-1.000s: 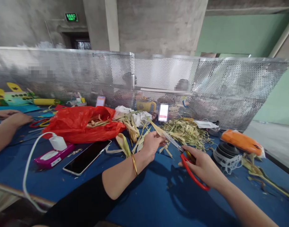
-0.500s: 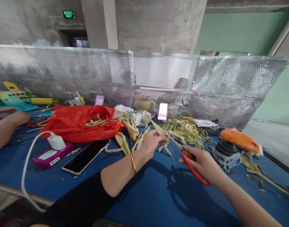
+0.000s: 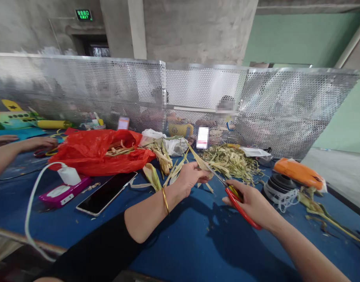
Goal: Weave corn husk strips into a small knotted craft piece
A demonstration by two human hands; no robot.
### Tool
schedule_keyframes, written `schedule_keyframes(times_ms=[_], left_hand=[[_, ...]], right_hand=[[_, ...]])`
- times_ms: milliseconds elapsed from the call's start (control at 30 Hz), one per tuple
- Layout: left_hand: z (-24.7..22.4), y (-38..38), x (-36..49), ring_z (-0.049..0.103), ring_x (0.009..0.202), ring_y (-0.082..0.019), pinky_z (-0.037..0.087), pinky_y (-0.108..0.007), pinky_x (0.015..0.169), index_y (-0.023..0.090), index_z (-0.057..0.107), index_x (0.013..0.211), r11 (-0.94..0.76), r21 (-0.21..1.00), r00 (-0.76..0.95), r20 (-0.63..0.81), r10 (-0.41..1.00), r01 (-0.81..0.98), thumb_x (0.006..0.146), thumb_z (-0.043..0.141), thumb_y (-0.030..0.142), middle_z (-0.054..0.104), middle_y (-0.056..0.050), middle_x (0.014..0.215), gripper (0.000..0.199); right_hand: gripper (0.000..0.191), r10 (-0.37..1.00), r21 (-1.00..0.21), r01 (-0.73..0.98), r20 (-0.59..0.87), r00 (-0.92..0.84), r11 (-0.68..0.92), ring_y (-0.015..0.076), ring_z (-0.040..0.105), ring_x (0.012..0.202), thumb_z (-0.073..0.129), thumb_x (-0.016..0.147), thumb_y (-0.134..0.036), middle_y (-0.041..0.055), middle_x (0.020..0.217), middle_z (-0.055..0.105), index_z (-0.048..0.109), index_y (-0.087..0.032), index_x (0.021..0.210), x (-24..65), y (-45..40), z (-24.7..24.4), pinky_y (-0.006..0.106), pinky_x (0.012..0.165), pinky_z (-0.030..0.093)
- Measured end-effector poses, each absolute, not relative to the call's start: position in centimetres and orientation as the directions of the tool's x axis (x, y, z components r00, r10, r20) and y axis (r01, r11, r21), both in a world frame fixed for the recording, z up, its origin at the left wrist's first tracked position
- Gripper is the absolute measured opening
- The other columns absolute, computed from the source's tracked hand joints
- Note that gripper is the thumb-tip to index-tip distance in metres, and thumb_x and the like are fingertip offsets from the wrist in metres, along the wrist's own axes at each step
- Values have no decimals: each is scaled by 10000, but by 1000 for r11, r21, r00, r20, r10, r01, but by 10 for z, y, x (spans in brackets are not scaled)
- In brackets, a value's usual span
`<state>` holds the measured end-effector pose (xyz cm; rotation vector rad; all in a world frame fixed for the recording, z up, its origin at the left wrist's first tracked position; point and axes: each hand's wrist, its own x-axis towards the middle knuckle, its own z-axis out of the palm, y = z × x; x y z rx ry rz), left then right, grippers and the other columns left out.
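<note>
Over the middle of the blue table, my left hand (image 3: 192,177) pinches a strip of dried corn husk (image 3: 199,157) whose narrow end points up and away. My right hand (image 3: 250,201) grips red-handled scissors (image 3: 241,209). Their blades reach left to the husk's edge beside my left fingertips and look nearly closed. A heap of shredded husk (image 3: 233,162) lies just beyond both hands. Left of my left hand are loose husk pieces (image 3: 153,177) and a husk bundle (image 3: 162,158).
A red plastic bag (image 3: 91,152) holding husk strips, a phone (image 3: 108,194) and a purple power strip (image 3: 64,192) lie left. Black spools with white cord (image 3: 280,188) and an orange packet (image 3: 299,174) stand right. A co-worker's hand (image 3: 40,143) is at far left. Perforated metal panels (image 3: 197,86) border the back.
The scissor blades and handles have come closer together at the husk. My left hand stays nearly in place. The co-worker's hand at far left has moved right, toward the red bag.
</note>
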<state>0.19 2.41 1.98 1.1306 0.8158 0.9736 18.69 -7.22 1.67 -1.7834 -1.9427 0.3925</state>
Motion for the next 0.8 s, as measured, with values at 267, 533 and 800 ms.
schedule_keyframes(times_ms=[267,533,800], left_hand=[[22,22,1,622,556,-115,492,-236,576,125,713,736,136,981,432,-63,899,-140,636,726,57,708,-61,709,122],[22,20,0,615,549,-121,492,-256,594,137,701,703,125,986,460,-60,886,-111,650,709,63,677,-48,647,91],[21,21,-1,630,580,-124,498,-253,604,126,698,743,150,980,475,-72,877,-127,673,719,102,695,-66,728,77]], right_hand=[[532,990,-466,879,132,-48,105,210,598,706,595,778,-451,34,819,680,564,-194,1243,185,-75,19,295,640,451],[491,983,-382,919,184,-29,99,229,624,720,571,793,-464,47,797,694,613,-193,1201,181,-75,21,303,645,444],[376,979,-478,867,195,-54,143,231,656,786,546,848,-453,55,866,745,670,-215,1111,182,-73,17,294,686,477]])
